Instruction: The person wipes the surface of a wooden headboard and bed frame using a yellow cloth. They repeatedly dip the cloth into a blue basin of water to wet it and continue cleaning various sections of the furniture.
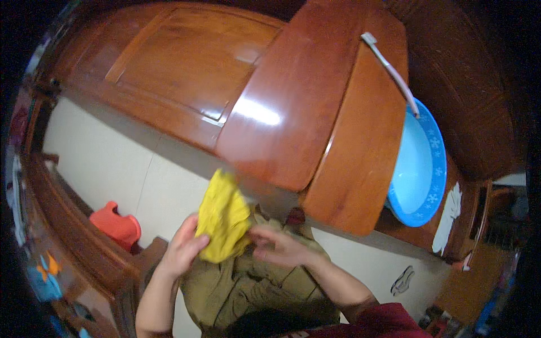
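A crumpled yellow cloth (224,219) hangs above the person's lap, blurred by motion. My left hand (186,247) grips its left edge between thumb and fingers. At the cloth's right edge is my right hand (279,247), its fingers blurred and partly spread; whether they pinch the cloth I cannot tell. Beyond both hands stands a brown wooden table (291,97) with a glossy top. A long-handled brush (395,74) with a pale head lies across its right part, the handle's end over a blue plastic basin (439,169) with a snowflake-patterned rim.
A red plastic object (116,226) is at the lower left beside dark wooden furniture (76,219). A white cloth (448,219) lies on wood right of the basin. A dark-and-white item, perhaps footwear (402,281), rests on the pale floor (359,257).
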{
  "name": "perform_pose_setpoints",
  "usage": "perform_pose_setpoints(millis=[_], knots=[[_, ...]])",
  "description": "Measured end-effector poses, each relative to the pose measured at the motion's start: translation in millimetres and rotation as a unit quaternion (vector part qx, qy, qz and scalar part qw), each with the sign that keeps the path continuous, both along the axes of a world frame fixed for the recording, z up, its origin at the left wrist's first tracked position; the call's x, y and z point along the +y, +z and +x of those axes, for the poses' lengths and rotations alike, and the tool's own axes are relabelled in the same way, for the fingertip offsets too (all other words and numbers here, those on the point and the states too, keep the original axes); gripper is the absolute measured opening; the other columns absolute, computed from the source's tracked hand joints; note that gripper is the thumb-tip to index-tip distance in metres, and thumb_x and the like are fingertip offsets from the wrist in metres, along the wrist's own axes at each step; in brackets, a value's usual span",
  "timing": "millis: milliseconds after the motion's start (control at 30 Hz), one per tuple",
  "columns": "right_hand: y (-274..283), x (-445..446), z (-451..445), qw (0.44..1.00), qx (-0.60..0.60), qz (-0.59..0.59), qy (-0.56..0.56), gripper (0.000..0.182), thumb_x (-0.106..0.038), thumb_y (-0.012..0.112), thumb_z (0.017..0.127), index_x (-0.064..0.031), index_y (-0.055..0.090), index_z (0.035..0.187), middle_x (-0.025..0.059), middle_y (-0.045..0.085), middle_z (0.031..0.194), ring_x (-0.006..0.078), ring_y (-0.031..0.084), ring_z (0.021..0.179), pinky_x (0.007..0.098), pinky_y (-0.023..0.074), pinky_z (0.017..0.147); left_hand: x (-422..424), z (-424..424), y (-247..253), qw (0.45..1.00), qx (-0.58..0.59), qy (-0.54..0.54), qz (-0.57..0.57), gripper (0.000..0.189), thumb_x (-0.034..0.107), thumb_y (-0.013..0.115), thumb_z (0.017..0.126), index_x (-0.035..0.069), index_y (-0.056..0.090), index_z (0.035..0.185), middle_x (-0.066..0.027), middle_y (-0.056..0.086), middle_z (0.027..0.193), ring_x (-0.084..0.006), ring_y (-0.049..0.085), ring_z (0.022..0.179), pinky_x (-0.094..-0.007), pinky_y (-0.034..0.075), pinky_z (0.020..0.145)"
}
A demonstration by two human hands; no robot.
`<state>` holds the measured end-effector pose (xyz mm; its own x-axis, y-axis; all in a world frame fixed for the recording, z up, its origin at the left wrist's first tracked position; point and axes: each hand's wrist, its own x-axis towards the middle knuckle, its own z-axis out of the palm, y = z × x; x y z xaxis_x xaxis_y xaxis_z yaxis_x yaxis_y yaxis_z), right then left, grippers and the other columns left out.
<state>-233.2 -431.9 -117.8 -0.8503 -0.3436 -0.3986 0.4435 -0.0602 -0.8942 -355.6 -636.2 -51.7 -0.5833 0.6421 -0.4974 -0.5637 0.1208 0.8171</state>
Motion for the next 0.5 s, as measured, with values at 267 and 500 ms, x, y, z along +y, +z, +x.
perform_pose_setpoints(millis=[267, 500], knots=[[14.4, -39.0, -3.2, 0.933, 0.114, -0.227, -0.256, 0.028, -0.017, 0.052, 0.087, -0.0018, 0.052, 0.110, 0.0045, 0.058, 0.104, 0.0105, 0.052, 0.094, 0.0260, 0.0401, 0.085, 2.2, 45.1, -2.5, 0.972, 0.135, 0.123, 0.151, 0.037, 0.022, 0.040, 0.090, 0.000, 0.039, 0.120, -0.0063, 0.049, 0.114, -0.0118, 0.045, 0.105, -0.0257, 0.035, 0.090], [64.1, -57.7, 98.5, 0.907, 0.178, -0.226, -0.307, 0.023, -0.014, 0.051, 0.087, -0.0016, 0.053, 0.107, 0.0058, 0.059, 0.100, 0.0127, 0.055, 0.089, 0.0266, 0.0429, 0.081, -29.1, 122.5, 24.0, 0.958, 0.212, 0.137, 0.136, 0.024, 0.014, 0.052, 0.087, 0.000, 0.051, 0.107, -0.0036, 0.059, 0.093, -0.0075, 0.055, 0.082, -0.0212, 0.045, 0.076]])
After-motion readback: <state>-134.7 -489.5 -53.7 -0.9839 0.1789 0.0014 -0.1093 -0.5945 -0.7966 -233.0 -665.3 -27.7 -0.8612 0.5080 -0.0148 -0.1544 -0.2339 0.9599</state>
